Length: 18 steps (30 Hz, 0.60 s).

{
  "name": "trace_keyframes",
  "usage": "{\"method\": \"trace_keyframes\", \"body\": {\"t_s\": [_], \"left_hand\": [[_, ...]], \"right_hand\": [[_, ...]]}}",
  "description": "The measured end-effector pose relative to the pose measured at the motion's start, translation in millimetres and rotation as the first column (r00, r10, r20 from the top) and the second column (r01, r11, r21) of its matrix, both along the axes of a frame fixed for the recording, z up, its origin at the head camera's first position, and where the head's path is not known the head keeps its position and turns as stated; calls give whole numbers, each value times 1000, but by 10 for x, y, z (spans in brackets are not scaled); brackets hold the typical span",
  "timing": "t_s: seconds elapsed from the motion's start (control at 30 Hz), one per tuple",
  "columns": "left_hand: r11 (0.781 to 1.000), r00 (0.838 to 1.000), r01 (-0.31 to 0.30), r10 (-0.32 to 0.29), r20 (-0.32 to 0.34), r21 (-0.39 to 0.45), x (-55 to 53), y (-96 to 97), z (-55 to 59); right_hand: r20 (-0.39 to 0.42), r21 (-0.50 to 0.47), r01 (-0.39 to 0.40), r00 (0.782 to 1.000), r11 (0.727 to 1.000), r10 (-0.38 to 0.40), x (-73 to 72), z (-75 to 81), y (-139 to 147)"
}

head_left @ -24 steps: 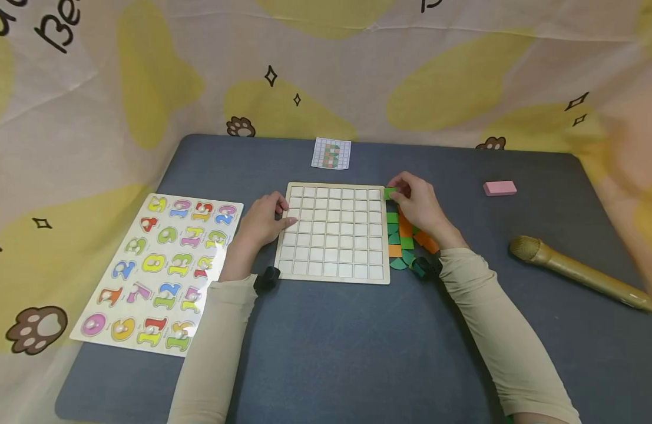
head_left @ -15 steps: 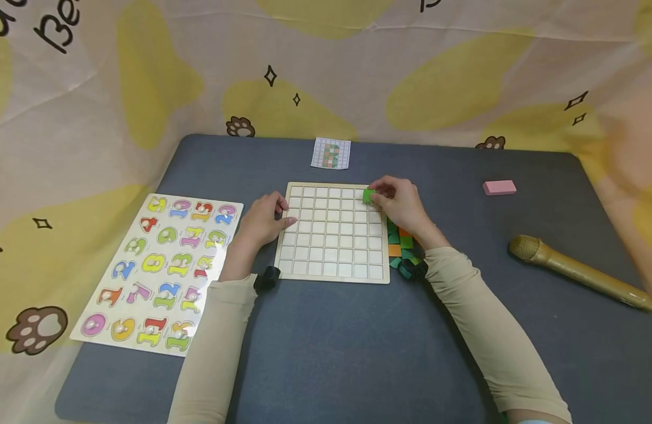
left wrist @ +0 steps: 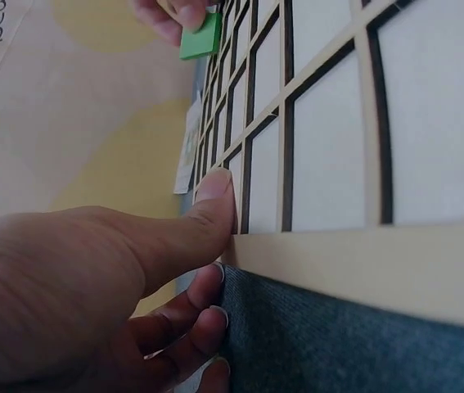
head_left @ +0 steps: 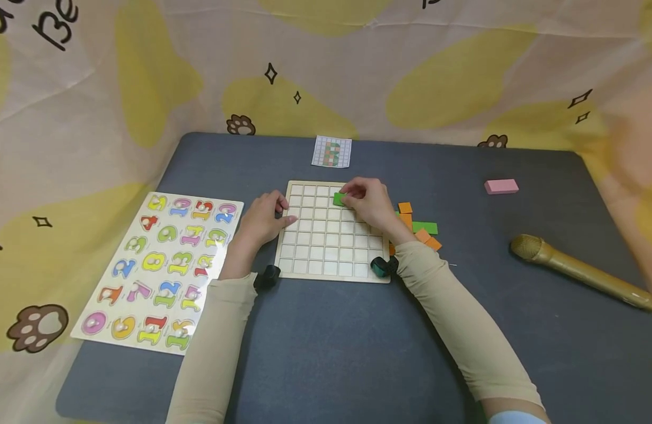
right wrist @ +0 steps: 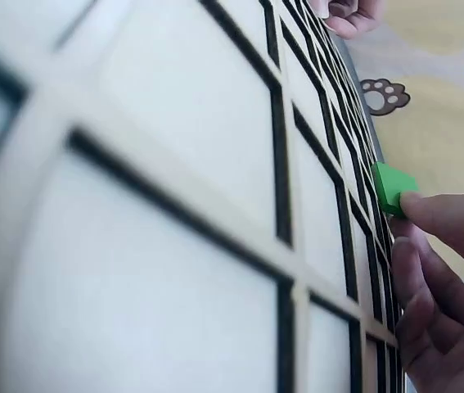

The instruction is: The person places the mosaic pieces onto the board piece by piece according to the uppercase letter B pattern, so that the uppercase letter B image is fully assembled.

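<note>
A wooden grid board (head_left: pixel 326 278) with rows of white square cells lies mid-table. My left hand (head_left: pixel 262 221) holds its left edge; in the left wrist view the thumb (left wrist: pixel 213 192) rests on the rim and the fingers curl below it at the side. Over the board's far rows, my right hand (head_left: pixel 370 203) pinches a green square tile (head_left: pixel 338 199) between thumb and fingers. The right wrist view shows this green tile (right wrist: pixel 394 188) tilted, close over the grid. Orange tiles (head_left: pixel 405 208) and a green tile (head_left: pixel 424 227) lie right of the board, partly hidden by the right forearm.
A small card with a coloured grid pattern (head_left: pixel 331 151) lies beyond the board. At left is a number puzzle board (head_left: pixel 166 249), partly under the left forearm. A pink block (head_left: pixel 501 186) and a gold microphone (head_left: pixel 580 271) lie to the right.
My right hand has carried the green tile leftward from beside the board's top right corner to over its far rows. The left hand has stayed at the left edge.
</note>
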State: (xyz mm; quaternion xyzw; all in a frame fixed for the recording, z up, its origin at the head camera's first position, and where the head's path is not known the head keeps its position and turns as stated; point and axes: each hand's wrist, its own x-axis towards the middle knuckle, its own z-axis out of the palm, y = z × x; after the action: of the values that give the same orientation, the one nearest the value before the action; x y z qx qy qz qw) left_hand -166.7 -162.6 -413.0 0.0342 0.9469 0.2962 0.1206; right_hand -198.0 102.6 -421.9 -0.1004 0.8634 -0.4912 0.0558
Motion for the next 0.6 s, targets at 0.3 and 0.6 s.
{"method": "trace_keyframes", "body": {"t_s": [0.3, 0.6], "left_hand": [[1000, 1000, -4, 4, 8, 1, -6, 11, 15], [1000, 1000, -4, 4, 24, 3, -10, 4, 14]], "right_hand": [[-5, 112, 11, 1000, 994, -11, -33, 7, -124], [16, 134, -32, 999, 990, 30, 18, 42, -62]]}}
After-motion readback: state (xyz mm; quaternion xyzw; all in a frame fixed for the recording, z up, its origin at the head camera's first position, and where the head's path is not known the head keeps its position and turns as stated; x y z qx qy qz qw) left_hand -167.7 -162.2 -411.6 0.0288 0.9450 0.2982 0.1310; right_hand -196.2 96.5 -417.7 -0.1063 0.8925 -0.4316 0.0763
